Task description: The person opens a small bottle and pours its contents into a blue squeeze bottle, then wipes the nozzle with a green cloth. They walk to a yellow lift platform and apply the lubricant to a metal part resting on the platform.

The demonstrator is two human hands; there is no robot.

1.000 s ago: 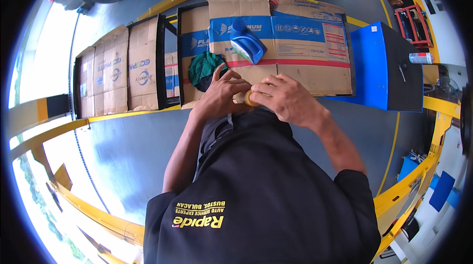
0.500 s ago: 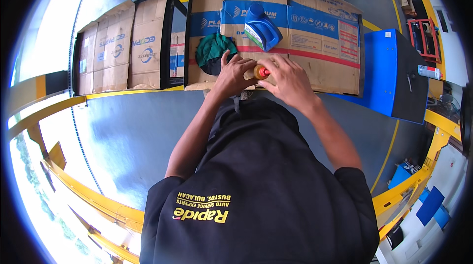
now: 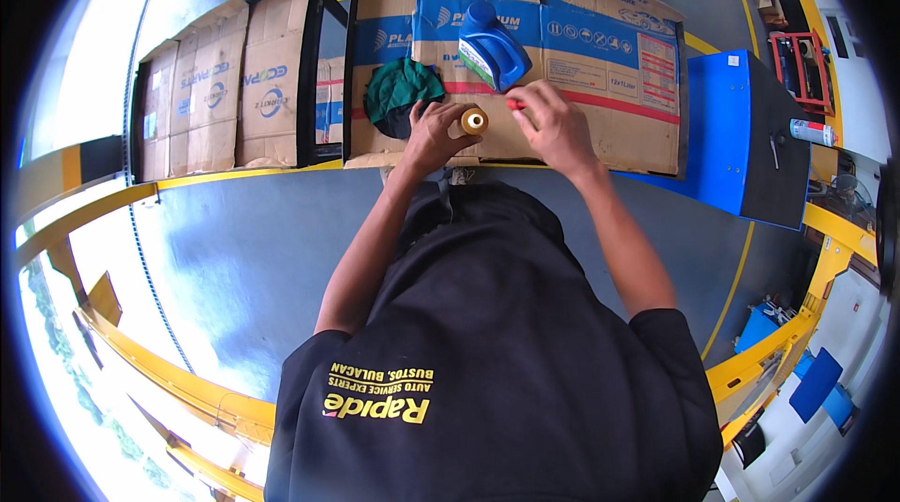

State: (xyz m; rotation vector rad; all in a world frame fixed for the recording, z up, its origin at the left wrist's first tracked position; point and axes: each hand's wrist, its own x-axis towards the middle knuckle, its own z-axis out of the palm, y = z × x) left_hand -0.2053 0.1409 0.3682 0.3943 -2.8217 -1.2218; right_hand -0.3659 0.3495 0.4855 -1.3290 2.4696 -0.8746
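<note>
While the left hand curls round the open bottle by the near edge of the cardboard, the right hand pinches a red cap in the head view. Probably light, smooth and slightly squeezable, the bottle suits a gentle hold around its body.

Blue cabinet beside flattened cardboard

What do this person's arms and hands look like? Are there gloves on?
No gloves: the left hand and right hand are bare. The forearms are bare too, and I see no watch. Short black sleeves reach about the elbows, part of a black shirt with yellow lettering.
</note>
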